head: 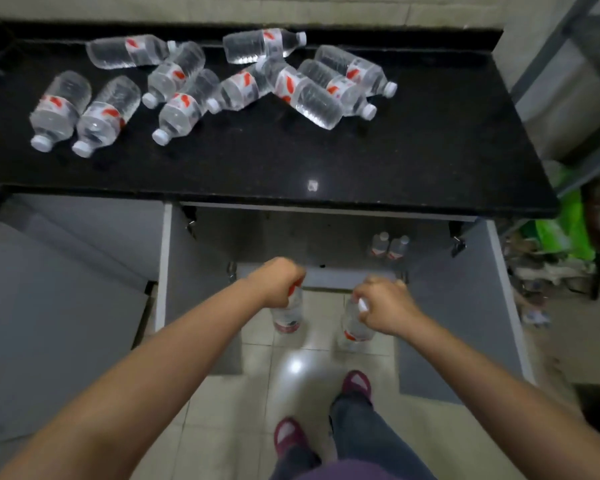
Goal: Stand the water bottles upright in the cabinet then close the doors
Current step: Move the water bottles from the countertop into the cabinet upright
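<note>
**Pale floor tiles, open cabinet, bottles waiting above**

Pale floor tiles (222, 410) run under two feet in dark red slippers (356, 382), nearest the camera. Both bare forearms reach forward and down. The left hand (279, 277) has its grip clamped on the top of a bottle (287, 313) that hangs neck-up above the tiles. The right hand (383, 303) likewise has its grip clamped round the neck of a second bottle (355, 327), its white cap showing beside the fingers.

Just beyond the hands stands the cabinet (291, 237), its left door (187, 289) and right door (465, 306) both swung wide. Inside, at the right, two bottles (390, 245) stand upright, touching or nearly so.

Above lies the black tabletop (430, 150). Eleven or so loose bottles (187, 105) lie on their sides across its left and middle, several overlapping. At far right sits something bright green (568, 230), too blurred to make out.
</note>
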